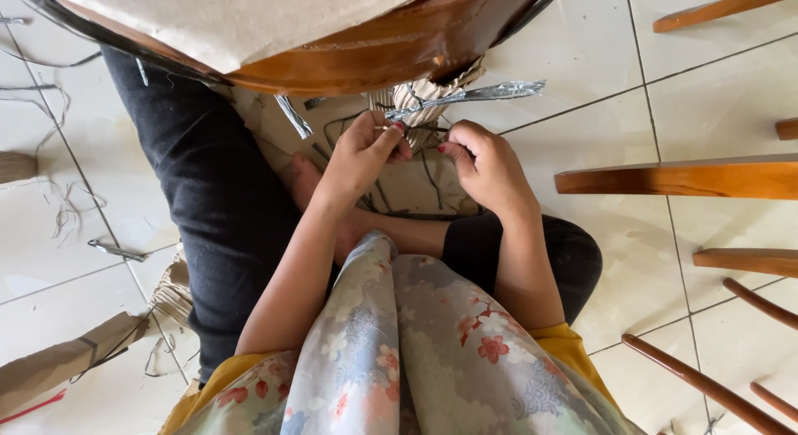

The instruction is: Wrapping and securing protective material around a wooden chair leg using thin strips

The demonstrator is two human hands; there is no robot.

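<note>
My left hand (359,156) and my right hand (486,165) meet in front of me, just below a brown wooden frame (399,44) wrapped in cardboard. Both hands pinch a thin dark wire (422,129) stretched between their fingertips. Right above the fingers lies a bundle of tan paper cord (424,98) and a twisted silver foil strip (474,94). More dark wire pieces lie on the floor under my hands. My legs in black trousers are folded on the tiles.
Pale floor tiles (632,235) surround me. Wooden chair parts (690,177) stand to the right. At the left lie loose cord scraps (58,210), a small metal piece (116,252) and a cardboard-wrapped piece (58,364).
</note>
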